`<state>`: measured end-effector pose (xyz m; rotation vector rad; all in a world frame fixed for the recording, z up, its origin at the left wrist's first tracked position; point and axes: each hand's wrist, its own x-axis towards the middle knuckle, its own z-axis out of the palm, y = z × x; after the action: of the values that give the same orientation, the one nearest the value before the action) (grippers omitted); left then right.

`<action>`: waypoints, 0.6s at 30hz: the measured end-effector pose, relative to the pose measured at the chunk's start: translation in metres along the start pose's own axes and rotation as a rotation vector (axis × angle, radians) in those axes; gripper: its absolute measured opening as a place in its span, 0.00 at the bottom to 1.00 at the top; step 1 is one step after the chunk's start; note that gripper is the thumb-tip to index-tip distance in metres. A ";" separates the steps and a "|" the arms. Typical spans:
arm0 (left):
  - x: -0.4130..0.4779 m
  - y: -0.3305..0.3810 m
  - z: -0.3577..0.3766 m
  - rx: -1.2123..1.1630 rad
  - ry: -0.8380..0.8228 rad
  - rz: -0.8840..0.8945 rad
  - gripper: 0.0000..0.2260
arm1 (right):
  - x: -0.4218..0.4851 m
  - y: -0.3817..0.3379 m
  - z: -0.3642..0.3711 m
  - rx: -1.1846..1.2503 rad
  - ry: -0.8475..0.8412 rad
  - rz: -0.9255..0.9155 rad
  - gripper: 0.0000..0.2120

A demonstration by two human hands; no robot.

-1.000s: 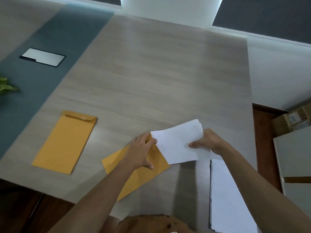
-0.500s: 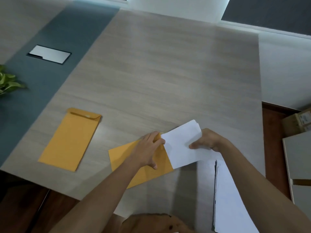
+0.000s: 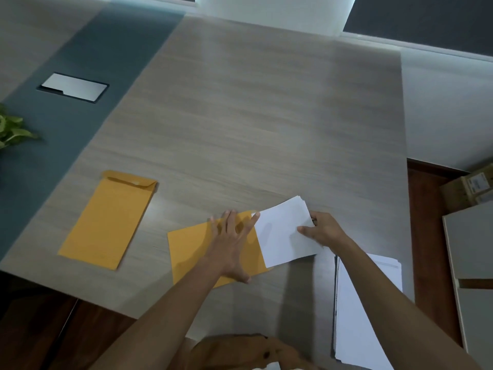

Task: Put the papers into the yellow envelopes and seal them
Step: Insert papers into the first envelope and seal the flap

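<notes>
Two hands at the near envelope (image 3: 192,252)

Wood-grained worktop (image 3: 266,116) fills most of the view, with a blue-grey strip along its left side. A pale cabinet (image 3: 472,249) stands off its right edge. On the near right corner lies a loose stack of white sheets (image 3: 354,329), partly crossed by the right forearm. Well apart from it, toward the left, a second yellow envelope (image 3: 106,222) lies flat with its flap folded down at the far end, untouched.

The near envelope lies flat close to the front edge, its long side running left to right. Its right end meets a folded bundle of white papers (image 3: 282,236). The bundle's left edge overlaps that end; how far it sits inside cannot be told.

The left hand (image 3: 232,244) lies flat on the near envelope, fingers straight and spread, the index fingertip reaching the bundle's upper left corner. Its grip is wide open and holds nothing. The right hand (image 3: 324,232) has its grip closed on the bundle's right edge, thumb on top and fingers curled behind, pinching the papers.

Smaller still are a brown cardboard box (image 3: 466,188) on the floor beyond the cabinet, a silver plate (image 3: 73,87) set in the blue strip, and green leaves (image 3: 12,129) at the left border.
</notes>
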<state>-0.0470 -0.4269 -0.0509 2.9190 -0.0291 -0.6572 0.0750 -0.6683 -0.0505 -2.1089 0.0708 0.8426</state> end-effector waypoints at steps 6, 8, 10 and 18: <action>-0.002 0.004 -0.004 -0.037 0.008 0.045 0.68 | -0.006 0.003 0.015 0.099 -0.035 0.062 0.14; -0.003 0.005 -0.005 -0.059 0.020 0.056 0.68 | -0.009 0.002 0.021 0.089 -0.041 0.064 0.16; -0.003 0.009 -0.008 -0.079 0.045 0.070 0.67 | -0.013 -0.002 0.029 0.077 -0.051 0.053 0.17; 0.000 0.024 -0.016 -0.068 0.123 0.122 0.66 | -0.026 -0.020 0.035 0.082 -0.083 0.000 0.08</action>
<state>-0.0395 -0.4485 -0.0333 2.8583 -0.1658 -0.4503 0.0424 -0.6357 -0.0357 -1.9951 0.0597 0.9114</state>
